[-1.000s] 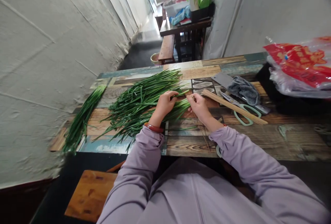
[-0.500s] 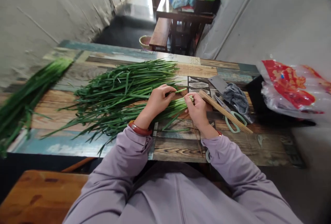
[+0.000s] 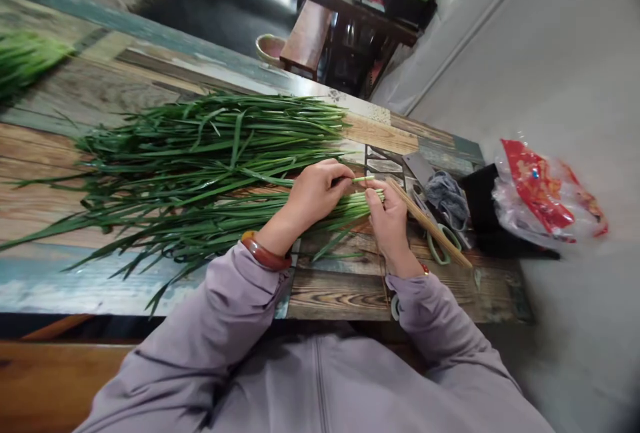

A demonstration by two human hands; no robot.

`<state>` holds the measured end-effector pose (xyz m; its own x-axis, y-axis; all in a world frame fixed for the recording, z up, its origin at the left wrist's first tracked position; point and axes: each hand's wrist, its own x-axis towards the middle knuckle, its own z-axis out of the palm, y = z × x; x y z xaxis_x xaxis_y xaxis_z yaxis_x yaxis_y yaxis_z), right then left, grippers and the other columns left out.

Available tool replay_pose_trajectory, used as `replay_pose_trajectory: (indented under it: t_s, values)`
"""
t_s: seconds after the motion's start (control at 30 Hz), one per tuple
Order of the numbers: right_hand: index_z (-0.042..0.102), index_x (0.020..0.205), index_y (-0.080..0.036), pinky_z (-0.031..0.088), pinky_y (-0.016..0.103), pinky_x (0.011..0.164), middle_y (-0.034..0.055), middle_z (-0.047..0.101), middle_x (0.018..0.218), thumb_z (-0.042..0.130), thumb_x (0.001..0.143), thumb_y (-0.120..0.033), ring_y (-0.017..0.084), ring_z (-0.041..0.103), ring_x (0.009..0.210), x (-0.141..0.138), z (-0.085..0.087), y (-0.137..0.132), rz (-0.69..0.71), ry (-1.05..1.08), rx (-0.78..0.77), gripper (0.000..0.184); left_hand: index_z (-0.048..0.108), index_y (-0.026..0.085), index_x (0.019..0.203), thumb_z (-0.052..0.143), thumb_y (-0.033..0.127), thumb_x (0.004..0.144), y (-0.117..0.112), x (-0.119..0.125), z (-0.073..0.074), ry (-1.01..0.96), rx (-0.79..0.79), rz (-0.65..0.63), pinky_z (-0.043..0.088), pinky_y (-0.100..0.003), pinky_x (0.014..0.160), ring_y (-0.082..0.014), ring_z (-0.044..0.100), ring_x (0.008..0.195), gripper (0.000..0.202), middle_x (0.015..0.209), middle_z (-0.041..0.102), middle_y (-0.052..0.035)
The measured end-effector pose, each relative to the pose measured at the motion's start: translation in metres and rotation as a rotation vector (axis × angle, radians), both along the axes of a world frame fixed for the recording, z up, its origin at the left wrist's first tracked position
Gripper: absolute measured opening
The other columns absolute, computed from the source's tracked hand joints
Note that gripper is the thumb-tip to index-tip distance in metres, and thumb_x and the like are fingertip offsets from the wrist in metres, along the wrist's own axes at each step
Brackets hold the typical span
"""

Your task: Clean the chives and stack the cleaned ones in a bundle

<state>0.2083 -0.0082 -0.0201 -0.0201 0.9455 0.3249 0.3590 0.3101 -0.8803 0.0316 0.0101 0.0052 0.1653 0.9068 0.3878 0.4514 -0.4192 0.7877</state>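
Observation:
My left hand (image 3: pixel 323 192) is closed in a pinch on a garlic chive stalk (image 3: pixel 363 178), whose pale end points toward my right hand. My right hand (image 3: pixel 389 216) is closed round the white ends of a small bunch of garlic chives (image 3: pixel 357 203), its fingertips near that stalk. The bunch's green leaves trail left beneath my left wrist. Behind it lies a larger pile of garlic chives (image 3: pixel 220 133), stems to the right. Just right of my right hand, a bundle of thin wooden sticks (image 3: pixel 433 226) lies slanted across green-handled scissors (image 3: pixel 439 253).
A cleaver blade (image 3: pixel 419 166) and a crumpled grey cloth (image 3: pixel 447 196) lie at the right of the plank-patterned table (image 3: pixel 340 286). Beyond them is a red and clear plastic bag (image 3: pixel 543 190) on something black. More chives (image 3: pixel 30 60) lie far left. A bench (image 3: pixel 307 33) stands past the table.
The view has turned, so the far-left chives slide toward the frame's edge. My left hand's stalk now reaches the fingertips of my right hand, which keeps hold of the bunch.

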Motion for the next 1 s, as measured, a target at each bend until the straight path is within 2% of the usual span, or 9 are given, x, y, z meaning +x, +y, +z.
replay_pose_trajectory:
  t_s: [0.2,0.7,1.0]
  values:
    - [0.072,0.101,-0.022,0.052,0.036,0.093,0.0031,0.076,0.101,0.059,0.091,-0.034,0.019,0.068,0.096,0.0005,0.002,-0.0007,0.021,0.018,0.035,0.021,0.075,0.015,0.09,0.057,0.013,0.087,-0.0037,0.0029,0.0009,-0.007,0.035,0.01,0.044,-0.026,0.069,-0.0152,0.063,0.077,0.019,0.084,0.07,-0.0047]
    - [0.074,0.103,-0.023,0.054,0.038,0.096,0.0038,0.077,0.106,0.059,0.09,-0.033,0.021,0.07,0.103,-0.0017,0.006,-0.0026,0.072,-0.011,0.043,0.022,0.076,0.015,0.088,0.057,0.014,0.087,-0.0009,0.0035,-0.0015,-0.096,0.03,0.005,0.047,-0.025,0.073,-0.0142,0.064,0.077,0.019,0.083,0.073,-0.0038]
    - [0.073,0.105,-0.023,0.054,0.037,0.096,0.0043,0.078,0.107,0.058,0.089,-0.031,0.021,0.07,0.103,-0.0034,0.0095,-0.0044,0.064,-0.02,0.038,0.023,0.076,0.015,0.087,0.059,0.014,0.087,-0.0029,0.0042,0.0,-0.099,0.049,0.008,0.044,-0.024,0.067,-0.0133,0.062,0.073,0.017,0.079,0.071,-0.0034]
